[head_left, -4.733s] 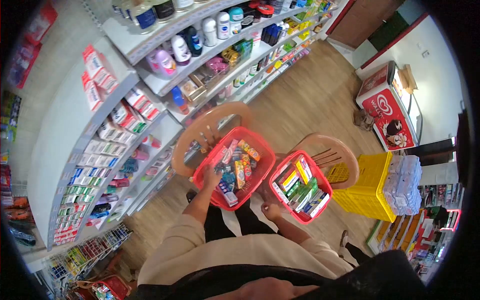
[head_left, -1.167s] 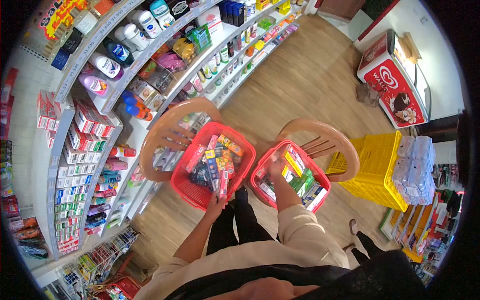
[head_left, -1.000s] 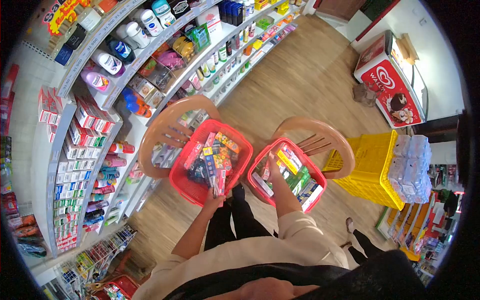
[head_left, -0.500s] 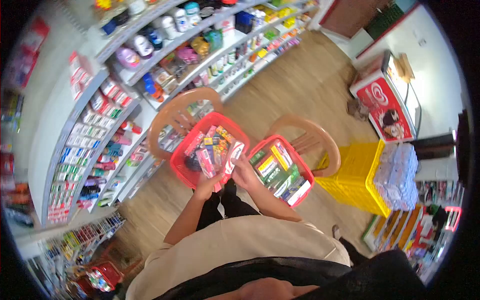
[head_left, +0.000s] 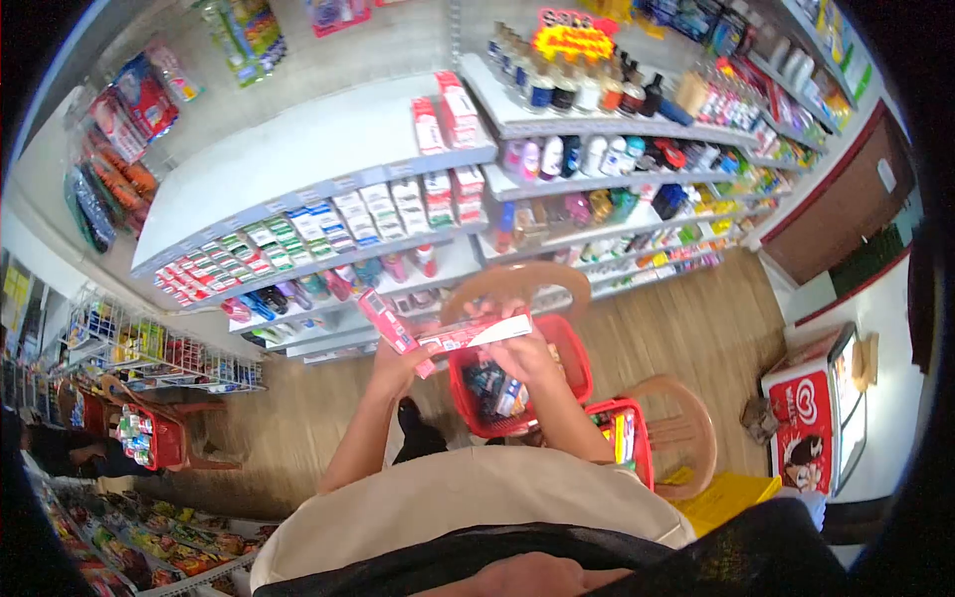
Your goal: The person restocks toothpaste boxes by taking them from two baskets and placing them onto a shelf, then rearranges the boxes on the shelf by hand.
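My left hand (head_left: pixel 403 360) is closed around the lower end of a pink and red box (head_left: pixel 386 320), which slants up to the left. A second long box (head_left: pixel 476 334), red and white, lies crosswise between both hands. My right hand (head_left: pixel 524 356) grips this one near its white end. Both hands are above the left edge and middle of a red basket (head_left: pixel 582 370), which holds dark packets and other goods. Farther right, partly behind my right forearm, is another red basket (head_left: pixel 645 453) with boxes inside.
Shelves with small boxes (head_left: pixel 338 231) and bottles (head_left: pixel 597 159) stand ahead. Brown plastic chairs (head_left: pixel 696 418) are by the baskets. A red and white freezer (head_left: pixel 804 423) and yellow crate (head_left: pixel 731 497) are at right. At far left, a person's arm (head_left: pixel 80 451) is near another basket (head_left: pixel 169 438).
The view has turned left towards the shelves. Both hands and the boxes have lifted away from the basket's contents, and the red and white box now lies nearly level.
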Motion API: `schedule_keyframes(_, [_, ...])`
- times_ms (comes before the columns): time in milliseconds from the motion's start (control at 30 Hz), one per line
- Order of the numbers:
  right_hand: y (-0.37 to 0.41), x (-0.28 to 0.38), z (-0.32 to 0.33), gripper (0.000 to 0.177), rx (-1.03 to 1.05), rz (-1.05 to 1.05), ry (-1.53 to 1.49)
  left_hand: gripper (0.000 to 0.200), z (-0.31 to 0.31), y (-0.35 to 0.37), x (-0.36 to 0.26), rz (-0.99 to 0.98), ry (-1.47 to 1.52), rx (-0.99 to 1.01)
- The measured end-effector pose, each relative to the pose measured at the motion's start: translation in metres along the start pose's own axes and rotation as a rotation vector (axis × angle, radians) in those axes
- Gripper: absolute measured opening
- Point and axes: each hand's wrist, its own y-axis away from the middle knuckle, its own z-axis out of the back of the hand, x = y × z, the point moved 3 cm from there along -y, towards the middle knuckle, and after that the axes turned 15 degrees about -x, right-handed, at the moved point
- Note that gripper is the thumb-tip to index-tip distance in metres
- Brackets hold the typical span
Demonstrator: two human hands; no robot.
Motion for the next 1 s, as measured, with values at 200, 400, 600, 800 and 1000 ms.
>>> schedule_keyframes(200, [-0.051, -0.019, -0.055, 0.049, 0.005, -0.106, 0.139, 0.036, 0.054, -0.033, -0.101, -0.178, -0.137, -0.097])
schedule_keyframes(400, [-0.097, -0.046, -0.083, 0.041, -0.019, 0.163, 0.952, 0.051, 0.099, -0.093, -0.143, -0.498, -0.140, 0.129])
schedule_keyframes(600, [-0.116, -0.073, -0.104, 0.041, -0.095, 0.333, 0.930, 0.053, 0.123, -0.108, -0.178, -0.449, -0.102, 0.143])
schedule_keyframes(800, [-0.132, -0.082, -0.129, 0.056, -0.156, 0.368, 0.431, 0.038, 0.122, -0.090, -0.166, 0.113, 0.290, 0.371])
schedule_keyframes(1000, [-0.152, -0.095, -0.153, 0.056, -0.056, 0.288, 0.489, 0.037, 0.095, -0.074, -0.162, 0.400, 0.216, 0.547])
